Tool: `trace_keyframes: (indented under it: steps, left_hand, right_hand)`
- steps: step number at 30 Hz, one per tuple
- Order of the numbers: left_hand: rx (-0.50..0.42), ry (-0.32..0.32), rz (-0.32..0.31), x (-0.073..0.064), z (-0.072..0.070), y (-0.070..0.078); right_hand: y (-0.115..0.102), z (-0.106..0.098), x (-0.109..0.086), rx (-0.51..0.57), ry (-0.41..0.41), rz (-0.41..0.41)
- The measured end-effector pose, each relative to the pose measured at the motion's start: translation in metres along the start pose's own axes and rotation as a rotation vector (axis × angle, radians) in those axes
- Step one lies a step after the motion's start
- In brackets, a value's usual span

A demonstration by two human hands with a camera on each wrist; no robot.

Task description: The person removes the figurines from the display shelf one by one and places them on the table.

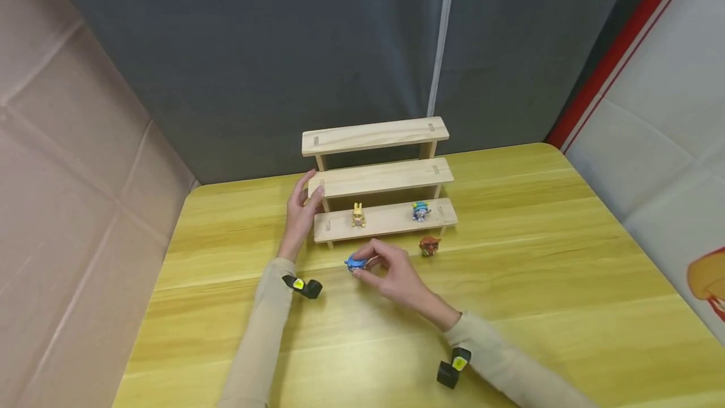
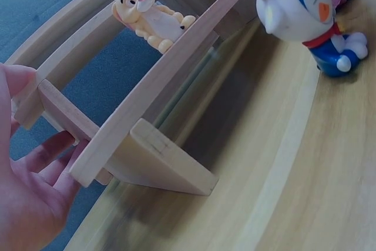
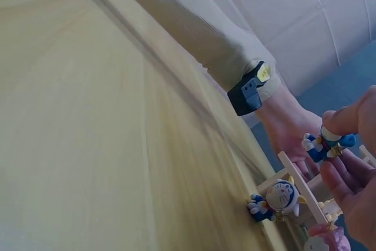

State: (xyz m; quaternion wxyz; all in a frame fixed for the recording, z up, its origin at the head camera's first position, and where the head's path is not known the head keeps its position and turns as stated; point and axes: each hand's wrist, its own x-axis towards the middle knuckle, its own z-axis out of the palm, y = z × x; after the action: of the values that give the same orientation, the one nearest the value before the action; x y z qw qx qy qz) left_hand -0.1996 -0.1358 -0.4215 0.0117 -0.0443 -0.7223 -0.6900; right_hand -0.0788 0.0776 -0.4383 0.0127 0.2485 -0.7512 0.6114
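My left hand [image 1: 300,209] grips the left end of the middle board of a three-tier wooden display stand [image 1: 379,178], thumb at the board's end. In front of the stand, my right hand [image 1: 391,272] pinches a small blue-and-white figurine [image 3: 319,147] between thumb and fingers, above the table. A white-and-blue cat-like figurine [image 2: 299,4] sits on the table in the left wrist view, with a pink figurine [image 3: 329,238] close by. On the lowest board sit a yellow long-eared figurine [image 1: 358,215] at left and a teal-hatted figurine [image 1: 420,211] at right.
A reddish-brown figurine [image 1: 428,245] stands on the wooden table [image 1: 510,282], just before the stand's right end. Behind the stand hangs a dark grey curtain [image 1: 283,49]. Pale fabric walls [image 1: 73,194] flank the table. Each sleeve carries a black wrist camera [image 1: 308,288].
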Motion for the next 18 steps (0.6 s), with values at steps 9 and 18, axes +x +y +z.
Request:
trace_keyframes:
  steps: [9,18]
  left_hand:
    - [-0.018,-0.010,0.004,0.000,0.000,0.000]
    - [0.001,-0.023,-0.015,0.000,-0.001,0.001]
  right_hand:
    - [0.006,0.006,-0.012,-0.032,-0.034,0.031]
    - [0.014,0.011,-0.022,-0.061,-0.059,0.028]
